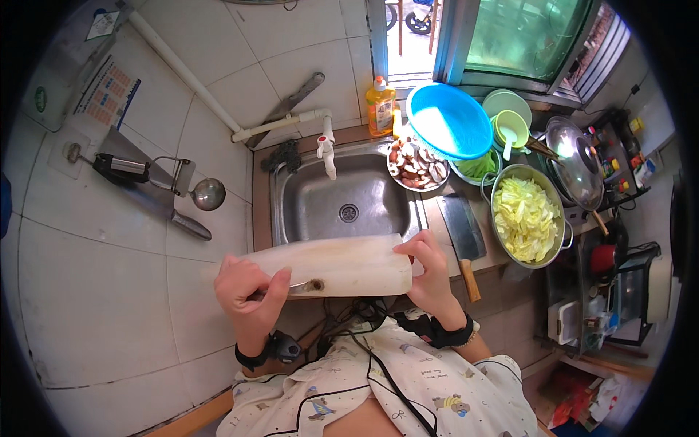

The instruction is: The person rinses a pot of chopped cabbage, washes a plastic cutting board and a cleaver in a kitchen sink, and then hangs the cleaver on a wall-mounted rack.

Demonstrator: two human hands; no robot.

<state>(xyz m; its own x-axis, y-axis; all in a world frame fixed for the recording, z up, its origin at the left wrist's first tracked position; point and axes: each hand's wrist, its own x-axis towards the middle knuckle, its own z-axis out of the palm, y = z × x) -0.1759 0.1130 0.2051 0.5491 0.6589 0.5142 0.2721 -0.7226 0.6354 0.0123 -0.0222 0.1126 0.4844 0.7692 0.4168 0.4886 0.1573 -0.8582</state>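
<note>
A white cutting board [349, 265] is held up in both hands, between my body and the stainless steel sink [311, 218]. My left hand [246, 287] grips its left end, near a metal handle fixed by the board's lower edge. My right hand [431, 265] grips the right end, fingertips on the upper face. Right of the sink, a cleaver [461, 226] lies on the counter, its wooden handle towards me. Beyond it, a two-handled metal pot [566, 243] holds cut cabbage [525, 218]. A bowl of sliced mushrooms [416, 165] sits at the sink's right rim.
A white faucet [326, 153] with a red mark overhangs the sink. Behind stand a dish soap bottle [380, 108] and a blue plastic basket [450, 120]. A lidded pan [573, 161] is farther right. A knife [153, 188] and a ladle [208, 194] hang on the left wall.
</note>
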